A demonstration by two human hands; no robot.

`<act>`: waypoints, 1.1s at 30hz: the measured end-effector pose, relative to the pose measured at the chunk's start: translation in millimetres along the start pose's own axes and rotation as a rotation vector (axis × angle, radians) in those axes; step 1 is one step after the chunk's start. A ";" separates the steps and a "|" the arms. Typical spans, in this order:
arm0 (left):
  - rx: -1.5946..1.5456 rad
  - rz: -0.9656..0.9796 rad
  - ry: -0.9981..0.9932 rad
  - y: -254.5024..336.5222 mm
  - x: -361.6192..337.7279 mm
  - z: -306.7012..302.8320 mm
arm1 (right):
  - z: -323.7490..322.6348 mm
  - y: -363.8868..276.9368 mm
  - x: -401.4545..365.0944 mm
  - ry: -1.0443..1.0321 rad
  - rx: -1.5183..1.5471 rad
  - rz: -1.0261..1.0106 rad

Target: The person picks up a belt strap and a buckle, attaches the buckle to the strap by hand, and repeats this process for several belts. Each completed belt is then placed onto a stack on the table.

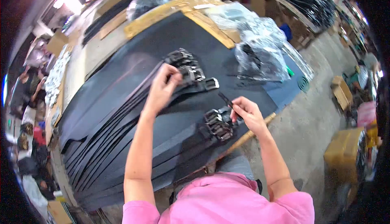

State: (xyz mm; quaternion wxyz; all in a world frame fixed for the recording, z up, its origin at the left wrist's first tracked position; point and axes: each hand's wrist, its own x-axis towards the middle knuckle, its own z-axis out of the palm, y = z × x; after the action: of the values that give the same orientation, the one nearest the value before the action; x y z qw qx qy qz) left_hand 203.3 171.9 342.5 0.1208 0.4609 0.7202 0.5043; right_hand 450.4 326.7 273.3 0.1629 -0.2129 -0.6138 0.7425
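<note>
Right grip (248, 113) pinches a slim, straight, black strip (224, 99); left grip (163, 86), can't tell.

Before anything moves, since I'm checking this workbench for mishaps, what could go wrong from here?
The lower cluster of silvery metal buckles lies near the table's pale wooden edge, so a nudge from the right hand might send some over.

The long, narrow black straps lie close together, so pulling one could drag or tangle its neighbours.

The slim black strip pokes out from the right hand's fingers and might slip.
</note>
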 end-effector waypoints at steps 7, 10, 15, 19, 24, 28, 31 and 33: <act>-0.555 -0.009 -0.187 34.8 -50.2 9.2 | 71.2 -14.9 9.2 -0.204 0.248 -0.145; -0.673 -0.019 -0.182 39.2 -65.3 9.4 | 98.5 -31.7 4.3 -0.182 0.446 -0.220; -0.829 -0.035 -0.143 43.4 -80.0 9.8 | 121.1 -42.7 -4.5 -0.087 0.465 -0.338; -0.827 -0.008 -0.158 40.6 -83.1 12.2 | 113.5 -40.1 -2.9 -0.184 0.284 -0.431; -0.835 -0.054 -0.160 41.6 -83.7 12.0 | 115.1 -63.7 -14.6 -0.197 0.226 -0.287; -0.842 -0.110 -0.121 35.6 -84.4 14.7 | 109.8 -71.9 -15.4 -0.271 0.200 -0.323; -0.819 -0.069 -0.162 40.1 -82.6 14.6 | 101.9 -67.7 -13.0 -0.288 0.138 -0.367; -0.864 -0.072 -0.186 37.7 -83.6 14.5 | 99.3 -64.9 -12.4 -0.288 0.090 -0.374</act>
State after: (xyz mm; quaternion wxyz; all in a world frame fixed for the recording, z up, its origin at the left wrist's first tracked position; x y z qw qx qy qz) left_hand 278.6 117.6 343.1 0.3841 0.3862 0.4447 0.7110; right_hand 408.4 249.4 353.9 0.2175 0.0200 -0.6260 0.7487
